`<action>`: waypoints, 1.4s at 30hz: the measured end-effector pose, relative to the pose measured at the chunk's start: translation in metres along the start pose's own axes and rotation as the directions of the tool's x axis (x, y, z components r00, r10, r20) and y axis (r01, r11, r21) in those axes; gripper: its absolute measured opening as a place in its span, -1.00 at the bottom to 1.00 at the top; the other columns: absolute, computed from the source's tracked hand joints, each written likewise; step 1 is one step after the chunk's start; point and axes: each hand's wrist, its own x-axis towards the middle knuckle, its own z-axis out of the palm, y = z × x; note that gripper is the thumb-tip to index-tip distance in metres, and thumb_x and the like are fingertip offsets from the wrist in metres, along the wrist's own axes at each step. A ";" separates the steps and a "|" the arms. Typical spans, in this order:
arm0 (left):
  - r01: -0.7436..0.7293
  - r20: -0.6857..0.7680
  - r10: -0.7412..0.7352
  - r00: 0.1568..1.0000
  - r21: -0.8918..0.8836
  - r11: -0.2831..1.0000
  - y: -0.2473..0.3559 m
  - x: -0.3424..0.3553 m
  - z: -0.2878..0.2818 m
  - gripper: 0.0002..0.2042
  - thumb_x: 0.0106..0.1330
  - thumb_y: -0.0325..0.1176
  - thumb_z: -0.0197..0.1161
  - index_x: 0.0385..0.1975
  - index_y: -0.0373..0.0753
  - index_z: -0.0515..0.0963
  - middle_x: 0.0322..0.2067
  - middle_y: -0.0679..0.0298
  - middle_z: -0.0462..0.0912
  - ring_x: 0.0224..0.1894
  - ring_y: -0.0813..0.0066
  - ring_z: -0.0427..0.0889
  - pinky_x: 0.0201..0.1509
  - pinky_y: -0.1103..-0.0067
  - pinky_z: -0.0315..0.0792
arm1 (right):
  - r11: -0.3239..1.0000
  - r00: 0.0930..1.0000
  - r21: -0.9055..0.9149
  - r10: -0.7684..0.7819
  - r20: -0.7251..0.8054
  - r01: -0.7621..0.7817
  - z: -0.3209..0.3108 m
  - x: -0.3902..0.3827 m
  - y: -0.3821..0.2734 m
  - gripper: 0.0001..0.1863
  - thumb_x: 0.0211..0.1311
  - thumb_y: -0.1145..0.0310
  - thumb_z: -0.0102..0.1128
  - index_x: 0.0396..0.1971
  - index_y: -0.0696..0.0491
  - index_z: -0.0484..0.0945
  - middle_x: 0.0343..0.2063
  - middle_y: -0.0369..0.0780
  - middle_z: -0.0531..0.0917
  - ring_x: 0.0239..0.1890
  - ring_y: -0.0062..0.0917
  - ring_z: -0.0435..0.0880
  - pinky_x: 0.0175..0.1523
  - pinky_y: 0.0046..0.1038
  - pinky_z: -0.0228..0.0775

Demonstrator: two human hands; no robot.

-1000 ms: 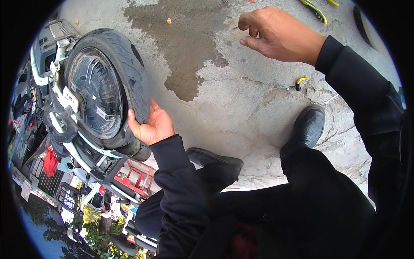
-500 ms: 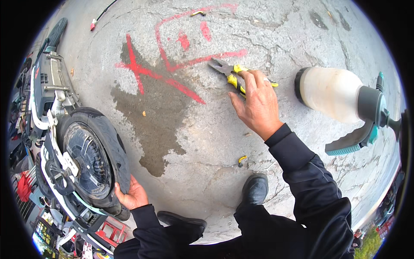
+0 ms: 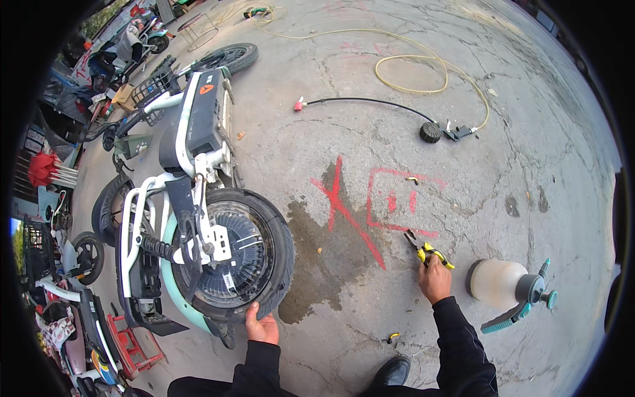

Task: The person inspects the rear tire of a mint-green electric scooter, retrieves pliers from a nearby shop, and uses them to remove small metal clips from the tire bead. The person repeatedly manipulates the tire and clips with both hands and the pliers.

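An electric scooter or bike (image 3: 198, 132) lies on its side at my left, its hub-motor wheel (image 3: 235, 255) toward me. My left hand (image 3: 262, 327) pinches the lower edge of the black tire (image 3: 281, 278), thumb on the sidewall, other fingers partly hidden. Out on the concrete, my right hand (image 3: 434, 281) closes on the yellow-and-black handles of a pair of pliers (image 3: 423, 250). The grey jaws point away from me, toward the red paint marks. Part of the handles is hidden by the fingers.
Right of the pliers lies a translucent pump sprayer (image 3: 499, 283). Small yellow-and-black pieces lie at my shoe (image 3: 393, 337) and farther out. A yellow air hose (image 3: 410, 56) with a black inflator (image 3: 431, 132) crosses the far ground. A red metal frame (image 3: 131, 347) stands at left.
My view has swung up and left, showing more of the bike and the hose. My right hand has come down from hovering at the pliers and closed on their handles; my left stays on the tire.
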 end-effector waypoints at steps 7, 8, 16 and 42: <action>0.016 0.039 -0.015 0.999 -0.041 0.999 -0.001 -0.001 0.003 -0.60 0.19 -0.43 0.38 0.06 -0.21 0.57 0.08 0.29 0.66 0.17 0.37 0.58 0.40 0.41 0.32 | 0.947 0.995 0.315 0.084 -0.061 -0.061 -0.035 0.002 -0.024 -0.68 0.13 0.34 0.44 -0.36 0.25 0.50 -0.53 0.04 0.65 -0.47 -0.09 0.68 -0.31 -0.19 0.49; 0.005 0.006 -0.005 1.000 -0.046 0.999 -0.001 -0.001 0.003 -0.60 0.20 -0.45 0.36 0.08 -0.22 0.56 0.08 0.29 0.65 0.17 0.36 0.58 0.40 0.40 0.32 | 0.904 0.989 0.415 0.138 -0.048 -0.106 -0.038 0.001 -0.032 -0.68 0.13 0.34 0.43 -0.45 0.25 0.49 -0.59 -0.01 0.61 -0.57 -0.25 0.60 -0.36 -0.27 0.44; 0.098 0.055 -0.095 0.994 -0.050 0.994 0.004 0.004 -0.007 -0.50 0.23 -0.49 0.38 0.21 -0.22 0.49 0.19 0.28 0.58 0.24 0.33 0.53 0.45 0.37 0.26 | 0.736 0.831 0.614 -0.130 0.541 -0.284 -0.045 -0.019 -0.111 -0.76 0.35 0.30 0.29 -0.26 0.20 0.63 -0.44 -0.22 0.63 -0.32 -0.52 0.60 -0.18 -0.38 0.45; 0.077 -0.003 -0.077 0.997 0.016 0.997 0.014 -0.004 0.001 -0.46 0.25 -0.54 0.29 0.28 -0.23 0.42 0.19 0.28 0.57 0.23 0.35 0.53 0.43 0.36 0.29 | 0.266 0.112 0.182 -0.258 0.960 -0.947 -0.064 -0.074 -0.311 -0.58 0.53 0.18 0.13 0.01 0.30 0.59 -0.15 -0.07 0.74 -0.19 -0.43 0.76 -0.19 -0.43 0.63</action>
